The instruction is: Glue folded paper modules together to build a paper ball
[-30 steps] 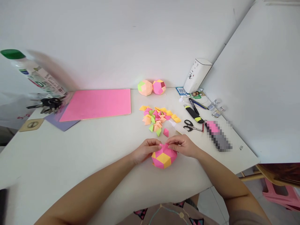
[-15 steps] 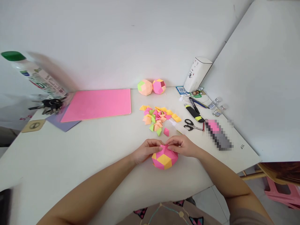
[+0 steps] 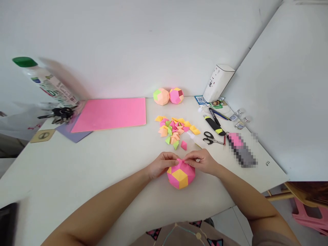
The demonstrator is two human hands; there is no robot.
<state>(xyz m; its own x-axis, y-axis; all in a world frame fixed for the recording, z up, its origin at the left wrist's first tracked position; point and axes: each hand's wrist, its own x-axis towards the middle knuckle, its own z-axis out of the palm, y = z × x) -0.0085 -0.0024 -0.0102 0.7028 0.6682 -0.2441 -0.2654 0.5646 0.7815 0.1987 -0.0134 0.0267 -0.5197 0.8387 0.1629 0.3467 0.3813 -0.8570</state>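
Barely shifted since before. Pinches ball top with left hand and right hand; looks nearly closed, loose units left over.

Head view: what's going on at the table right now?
A person is working on a pink-and-yellow origami ball that rests on the white table. The left hand and right hand both pinch paper at its top, fingertips close together. Behind it lies a pile of folded paper pieces. By the wall sit an orange-and-green paper ball and a pink paper ball. Scissors and a highlighter lie untouched to the right.
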